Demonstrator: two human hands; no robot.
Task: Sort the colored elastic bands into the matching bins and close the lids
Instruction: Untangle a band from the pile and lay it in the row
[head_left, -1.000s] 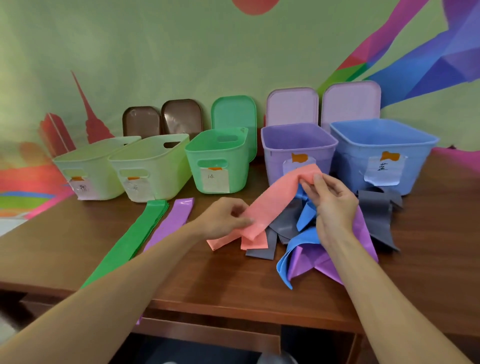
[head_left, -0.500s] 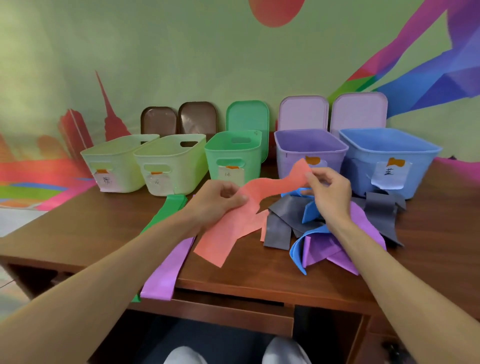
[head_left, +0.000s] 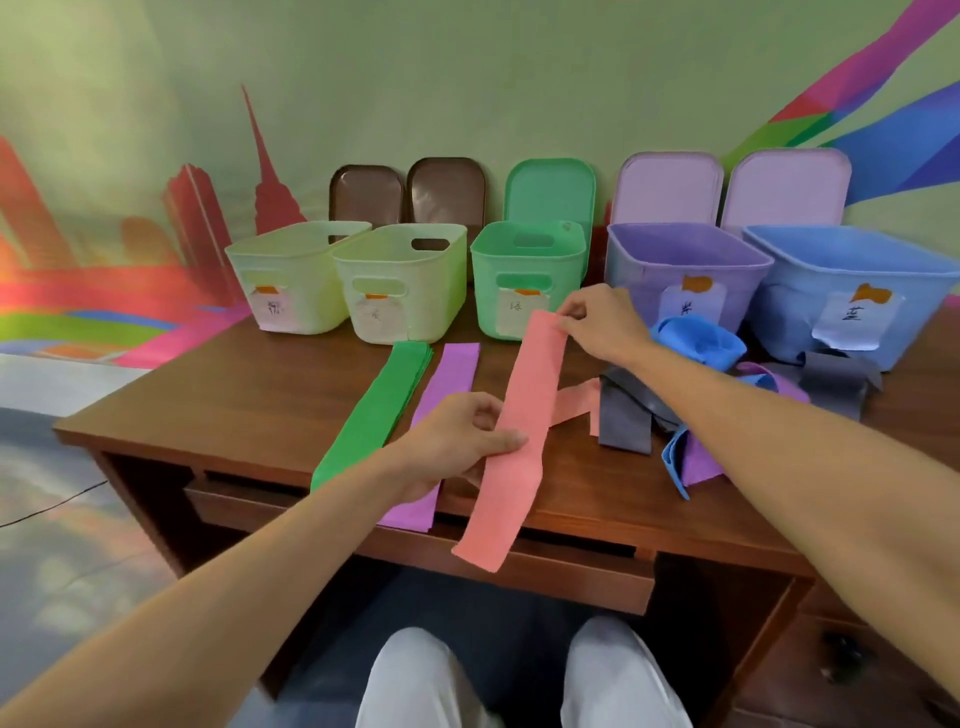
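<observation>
Both hands grip one salmon-pink band (head_left: 524, 426), stretched flat and lengthwise: the left hand (head_left: 457, 441) pinches its near part between thumb and fingers, the right hand (head_left: 602, 325) pinches the far corner, and the near end hangs past the front edge of the wooden desk (head_left: 249, 395). From the left along the back stand two pale yellow-green bins (head_left: 301, 291), (head_left: 410, 296), a green bin (head_left: 524, 270), a purple bin (head_left: 675, 270) and a blue bin (head_left: 852, 291), all open, each with its lid leaning upright on the wall behind. In front of the pale bins a green band stack (head_left: 374, 410) and a purple band (head_left: 447, 379) lie flat side by side. Right of the held band, under the right forearm, a loose heap mixes grey bands (head_left: 623, 415), a blue band (head_left: 696, 343) and more purple.
</observation>
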